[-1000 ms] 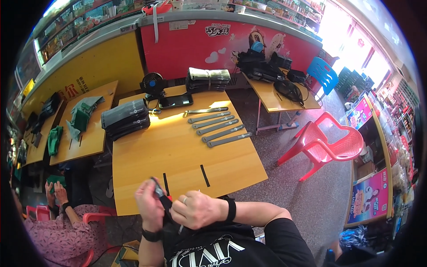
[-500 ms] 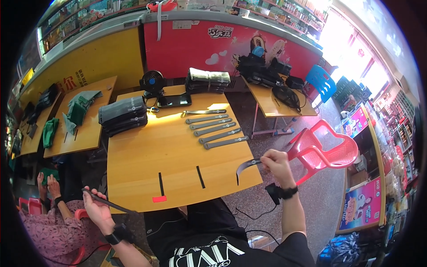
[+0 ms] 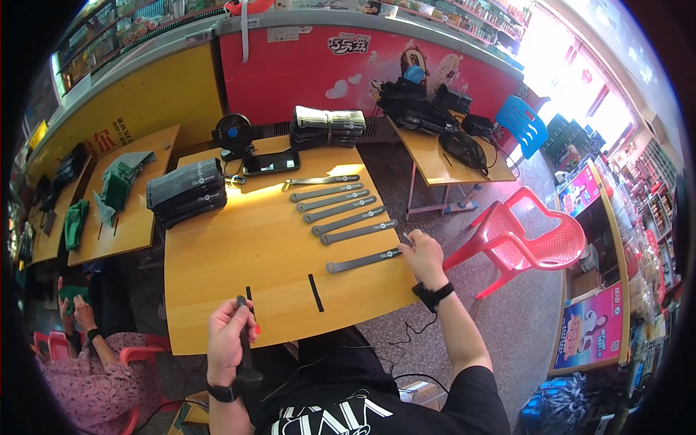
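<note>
My left hand [image 3: 228, 341] is closed around a dark strap [image 3: 246, 359] in front of the near table edge; the strap's tip sticks up past the thumb and its other end hangs down. At the table's right edge, the fingers of my right hand [image 3: 425, 259] pinch the end of a grey strap [image 3: 359, 261]. That strap lies nearly flat, its rounded end pointing left. Beyond it, several similar grey straps [image 3: 351, 216] lie side by side in a slanted row, separate from each other.
On the wooden table [image 3: 239, 264] are stacked dark bundles [image 3: 187, 192], a tied bundle [image 3: 328, 127], a small fan [image 3: 233, 132], a phone-like black device [image 3: 271, 162] and black strips [image 3: 316, 293]. A pink chair [image 3: 518, 239] stands right; another person's hands [image 3: 76, 308] hold green cloth at left.
My right hand has lowered its strap from the air onto the table below the row. My left hand has moved right with its strap, which has turned from slanting to nearly upright.
</note>
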The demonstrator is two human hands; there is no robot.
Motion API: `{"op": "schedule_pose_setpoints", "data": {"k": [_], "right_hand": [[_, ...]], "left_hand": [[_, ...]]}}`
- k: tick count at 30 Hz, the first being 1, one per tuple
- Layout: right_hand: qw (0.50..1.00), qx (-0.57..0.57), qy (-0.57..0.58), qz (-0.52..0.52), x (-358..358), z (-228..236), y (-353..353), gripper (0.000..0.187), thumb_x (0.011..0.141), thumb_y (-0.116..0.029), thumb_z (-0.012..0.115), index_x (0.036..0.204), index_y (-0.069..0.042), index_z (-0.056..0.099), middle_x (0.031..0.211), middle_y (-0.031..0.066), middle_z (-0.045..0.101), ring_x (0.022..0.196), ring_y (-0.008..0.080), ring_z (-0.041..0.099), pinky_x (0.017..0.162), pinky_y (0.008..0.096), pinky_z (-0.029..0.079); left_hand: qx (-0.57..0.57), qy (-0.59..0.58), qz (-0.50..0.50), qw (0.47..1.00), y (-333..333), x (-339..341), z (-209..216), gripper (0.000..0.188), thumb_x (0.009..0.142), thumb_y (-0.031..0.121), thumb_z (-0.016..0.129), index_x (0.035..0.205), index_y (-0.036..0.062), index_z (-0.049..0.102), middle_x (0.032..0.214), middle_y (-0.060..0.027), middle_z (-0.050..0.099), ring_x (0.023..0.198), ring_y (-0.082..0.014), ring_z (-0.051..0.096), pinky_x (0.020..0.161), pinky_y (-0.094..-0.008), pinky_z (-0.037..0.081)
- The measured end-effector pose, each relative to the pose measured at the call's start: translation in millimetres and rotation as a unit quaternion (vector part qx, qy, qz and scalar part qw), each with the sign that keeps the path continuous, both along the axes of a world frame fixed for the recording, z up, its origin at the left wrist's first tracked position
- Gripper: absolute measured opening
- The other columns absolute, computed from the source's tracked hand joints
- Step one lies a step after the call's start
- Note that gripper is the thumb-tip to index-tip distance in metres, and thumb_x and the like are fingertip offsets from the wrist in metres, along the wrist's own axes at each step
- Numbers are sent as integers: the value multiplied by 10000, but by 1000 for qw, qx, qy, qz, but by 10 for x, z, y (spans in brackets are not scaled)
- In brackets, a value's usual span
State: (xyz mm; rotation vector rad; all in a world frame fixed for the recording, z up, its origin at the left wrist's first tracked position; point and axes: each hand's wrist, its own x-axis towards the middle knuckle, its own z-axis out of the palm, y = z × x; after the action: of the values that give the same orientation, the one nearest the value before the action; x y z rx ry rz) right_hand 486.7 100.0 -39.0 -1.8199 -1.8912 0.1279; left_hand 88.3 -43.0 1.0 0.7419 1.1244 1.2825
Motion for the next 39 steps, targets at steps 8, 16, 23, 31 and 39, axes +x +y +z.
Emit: {"op": "schedule_pose_setpoints", "data": {"k": [8,16,23,31,39], "right_hand": [[938,55,-264,219,-835,193,-613,450,824,-136,547,1274,-102,554,1210,237,529,1018,328,588,732,410,454],[953,-26,-227,200,-739,94,-442,512,819,-102,519,1328,-156,536,1347,262,451,1149,365,506,769,430,385],[971,-14,-124,206,-801,380,-773,434,867,-140,583,1300,-135,549,1345,291,440,1108,435,535,794,462,444],[962,-7,-192,196,-636,271,-604,422,867,-128,556,1283,-60,529,1326,224,491,1107,351,552,815,452,447],[923,-42,-256,286,-458,235,-224,441,825,-63,504,1265,-33,525,1365,121,493,1208,280,492,872,438,421]], "left_hand": [[-18,-4,-40,999,30,175,11,127,962,143,568,1006,28,598,715,-20,587,544,-86,539,504,-200,430],[-25,-14,-56,998,34,221,-41,127,968,134,555,1009,24,603,721,-19,593,549,-81,541,513,-209,440],[-32,-32,-36,998,8,250,-37,154,983,151,528,1032,30,609,735,-19,603,556,-84,552,520,-208,447],[4,-40,-62,997,-76,299,-55,149,978,137,529,1002,15,611,729,-39,608,553,-106,566,511,-223,456],[8,-32,-52,998,-118,291,-71,146,969,144,551,993,17,618,717,-35,609,548,-109,571,509,-221,451]]}}
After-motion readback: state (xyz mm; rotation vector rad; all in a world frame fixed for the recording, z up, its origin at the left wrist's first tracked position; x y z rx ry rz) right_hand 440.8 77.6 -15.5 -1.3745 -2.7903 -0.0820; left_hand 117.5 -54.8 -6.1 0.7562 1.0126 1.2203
